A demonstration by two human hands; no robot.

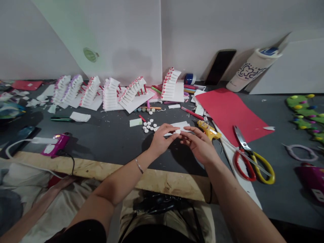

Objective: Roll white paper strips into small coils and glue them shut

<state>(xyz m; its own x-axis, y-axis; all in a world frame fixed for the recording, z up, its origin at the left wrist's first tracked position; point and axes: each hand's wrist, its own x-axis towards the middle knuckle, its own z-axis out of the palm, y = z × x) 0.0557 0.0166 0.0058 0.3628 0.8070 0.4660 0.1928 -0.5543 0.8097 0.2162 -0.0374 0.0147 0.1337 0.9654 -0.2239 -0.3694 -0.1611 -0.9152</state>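
My left hand (162,138) and my right hand (198,143) meet over the dark table (111,141), fingertips pinched together on a small white round piece (178,131). Under them lies a white card strip (181,125). Just left of my left hand lies a cluster of several small white discs (149,126). A yellow glue gun (209,130) lies right behind my right hand. My left wrist wears a thin bracelet.
Several white stepped paper models (111,92) stand in a row at the back. A red sheet (230,113) and red-and-yellow scissors (249,158) lie to the right. A purple glue gun (57,143) rests at left. A phone (220,65) and a cup (250,69) lean on the wall.
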